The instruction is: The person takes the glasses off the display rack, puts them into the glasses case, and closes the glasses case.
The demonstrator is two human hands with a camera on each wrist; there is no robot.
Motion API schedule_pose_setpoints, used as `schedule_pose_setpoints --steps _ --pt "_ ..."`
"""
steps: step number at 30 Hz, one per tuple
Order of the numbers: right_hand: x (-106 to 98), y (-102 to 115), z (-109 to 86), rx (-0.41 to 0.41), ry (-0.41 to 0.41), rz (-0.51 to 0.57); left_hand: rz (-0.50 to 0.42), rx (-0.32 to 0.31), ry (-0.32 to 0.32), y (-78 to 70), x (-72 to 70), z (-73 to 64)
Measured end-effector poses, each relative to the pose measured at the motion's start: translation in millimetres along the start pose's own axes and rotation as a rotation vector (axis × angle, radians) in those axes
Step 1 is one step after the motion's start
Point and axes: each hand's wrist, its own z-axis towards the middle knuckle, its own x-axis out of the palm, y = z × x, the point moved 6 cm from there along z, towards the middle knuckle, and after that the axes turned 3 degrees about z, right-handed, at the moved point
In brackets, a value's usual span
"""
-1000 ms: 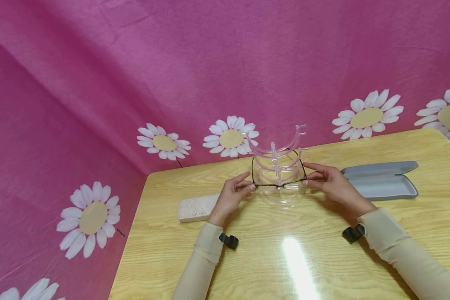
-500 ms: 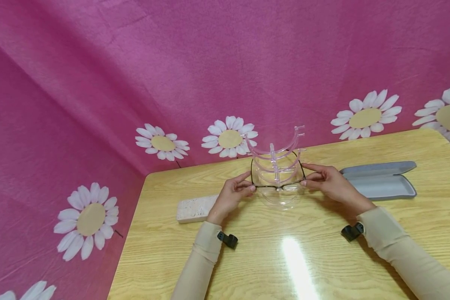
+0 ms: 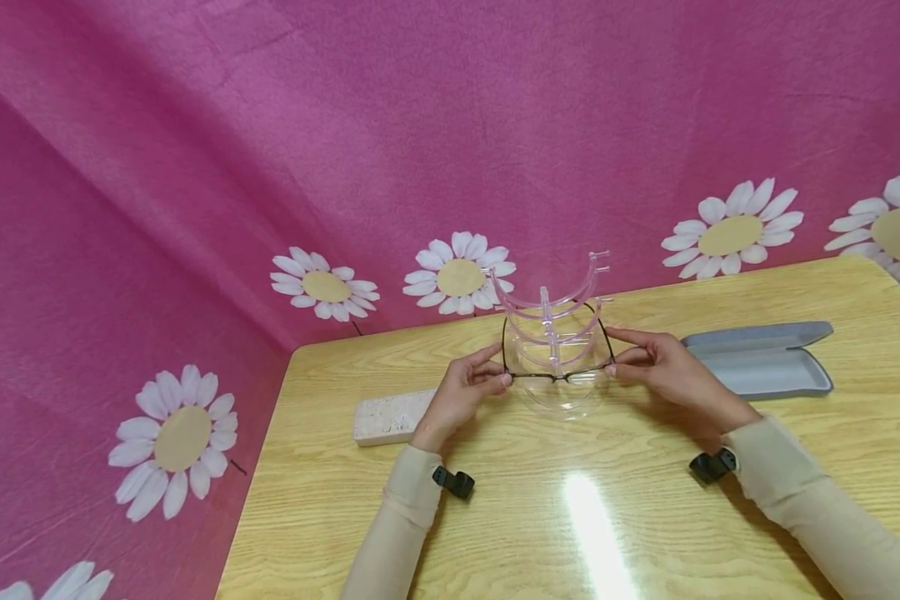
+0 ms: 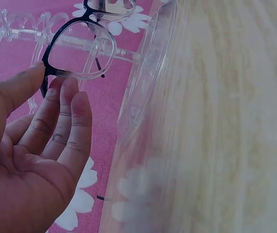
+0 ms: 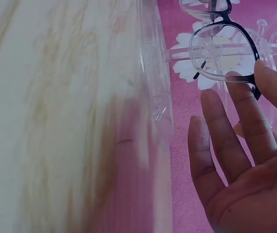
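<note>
A pair of black-framed eyeglasses with clear lower rims sits across a clear, pink-tinted plastic eyeglasses stand, its temples spread to either side of the post. My left hand pinches the left end of the frame at the hinge; the left wrist view shows the thumb and fingertips on that black corner. At the opposite hinge my right hand pinches the frame between thumb and fingers, and its other fingers extend loosely below the lens. The stand's round clear base rests on the wooden table.
Behind my right hand lies an open grey eyeglasses case. A pale, speckled case lies left of the stand, partly covered by my left hand. A pink curtain with daisies hangs behind the wooden table.
Both hands keep hold of the eyeglasses at the hinges. The right hand and its end of the frame shift slightly; the stand and both cases stay in place.
</note>
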Motion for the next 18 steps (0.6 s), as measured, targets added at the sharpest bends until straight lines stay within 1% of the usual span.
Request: schedule_pose_setpoints --steps 3,6,11,18 --pt "0 2 -4.4 0.001 0.003 -0.006 0.016 -0.009 -0.009 -1.1 0.8 -5.1" --pt "0 5 -8.3 -0.023 0.004 -0.015 0.032 -0.017 -0.017 -0.1 0.5 -9.4" --pt "-1 11 -18.8 -0.054 0.006 -0.017 0.012 -0.020 -0.004 -1.3 1.9 -18.1" --pt "-1 16 -34.5 -0.061 0.003 -0.014 -0.024 -0.037 0.020 -5.4 6.3 -33.1"
